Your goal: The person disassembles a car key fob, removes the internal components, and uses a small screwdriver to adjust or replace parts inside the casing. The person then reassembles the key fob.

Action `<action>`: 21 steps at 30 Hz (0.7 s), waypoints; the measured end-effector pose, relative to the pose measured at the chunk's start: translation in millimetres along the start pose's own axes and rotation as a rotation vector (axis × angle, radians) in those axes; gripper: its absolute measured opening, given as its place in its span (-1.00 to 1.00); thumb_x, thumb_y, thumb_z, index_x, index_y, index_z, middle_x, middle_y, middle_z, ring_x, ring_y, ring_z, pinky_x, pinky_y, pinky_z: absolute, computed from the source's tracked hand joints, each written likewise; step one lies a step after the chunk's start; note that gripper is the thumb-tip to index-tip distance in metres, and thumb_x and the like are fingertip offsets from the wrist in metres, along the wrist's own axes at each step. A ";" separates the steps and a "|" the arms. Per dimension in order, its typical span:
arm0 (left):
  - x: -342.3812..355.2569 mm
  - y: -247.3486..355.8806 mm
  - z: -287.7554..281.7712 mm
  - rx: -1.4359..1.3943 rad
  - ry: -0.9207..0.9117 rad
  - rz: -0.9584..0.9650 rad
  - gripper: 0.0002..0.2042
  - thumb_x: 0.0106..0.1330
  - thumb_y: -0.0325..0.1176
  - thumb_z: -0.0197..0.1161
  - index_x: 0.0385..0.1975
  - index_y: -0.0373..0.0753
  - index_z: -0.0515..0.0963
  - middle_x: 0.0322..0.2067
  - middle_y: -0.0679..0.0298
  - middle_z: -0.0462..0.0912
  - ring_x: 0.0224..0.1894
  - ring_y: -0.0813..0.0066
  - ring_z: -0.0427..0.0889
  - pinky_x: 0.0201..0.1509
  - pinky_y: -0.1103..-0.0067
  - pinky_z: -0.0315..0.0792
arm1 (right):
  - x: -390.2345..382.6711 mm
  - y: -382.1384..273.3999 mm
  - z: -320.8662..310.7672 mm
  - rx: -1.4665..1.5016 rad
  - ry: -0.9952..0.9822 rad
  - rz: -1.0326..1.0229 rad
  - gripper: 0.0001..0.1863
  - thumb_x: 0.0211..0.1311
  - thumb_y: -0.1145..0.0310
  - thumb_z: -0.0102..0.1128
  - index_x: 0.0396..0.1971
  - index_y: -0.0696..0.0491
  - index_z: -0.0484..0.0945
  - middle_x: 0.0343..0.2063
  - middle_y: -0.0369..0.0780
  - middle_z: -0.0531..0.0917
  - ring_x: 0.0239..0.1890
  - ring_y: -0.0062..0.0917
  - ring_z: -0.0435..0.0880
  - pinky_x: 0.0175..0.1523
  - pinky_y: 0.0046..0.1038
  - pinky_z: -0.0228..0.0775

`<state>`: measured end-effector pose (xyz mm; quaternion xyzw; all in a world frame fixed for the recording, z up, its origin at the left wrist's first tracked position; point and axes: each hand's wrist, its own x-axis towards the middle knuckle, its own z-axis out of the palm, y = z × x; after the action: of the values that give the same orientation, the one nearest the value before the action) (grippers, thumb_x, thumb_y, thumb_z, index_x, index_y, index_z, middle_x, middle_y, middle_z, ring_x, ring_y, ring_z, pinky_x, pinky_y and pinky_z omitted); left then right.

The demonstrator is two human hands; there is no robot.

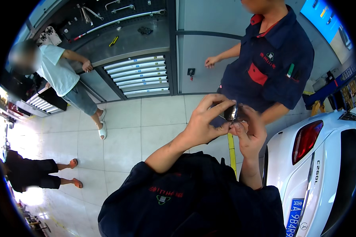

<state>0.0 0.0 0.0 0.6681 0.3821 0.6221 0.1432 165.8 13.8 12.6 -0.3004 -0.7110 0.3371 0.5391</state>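
A small glossy black-and-chrome object (231,113), possibly a key fob, is held up in front of my chest. My left hand (205,122) grips it from the left, thumb and forefinger pressed on it. My right hand (249,136) has its curled fingers at the object's right side and lower end, touching it. Just beyond my hands stands a co-worker in dark overalls (277,75), whose forearm (273,113) reaches down behind my right hand; whether that person's fingers touch the object is hidden.
A white car (324,158) stands close on my right. A person in a white top (61,75) is at the steel workbench (138,43) ahead-left, beside drawers (136,75). Another person in dark shorts (35,173) stands at left. Yellow tape (231,154) runs along the tiled floor (118,146).
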 end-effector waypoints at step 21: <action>-10.6 10.7 -20.4 0.286 0.127 0.207 -0.44 -0.36 -0.54 0.36 -0.15 -0.21 0.58 -0.24 0.24 0.53 -0.13 0.25 0.52 -0.03 0.40 0.38 | -1.0 -27.6 21.2 -0.189 -0.015 -0.079 -0.89 0.01 0.61 0.26 -0.41 0.30 0.59 -0.41 -0.10 0.67 -0.38 -0.44 0.66 -0.22 -0.56 0.46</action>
<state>-15.0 -20.2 3.3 0.6769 0.4042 0.6137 -0.0423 143.7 -6.6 30.2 -0.3193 -0.7549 0.2492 0.5158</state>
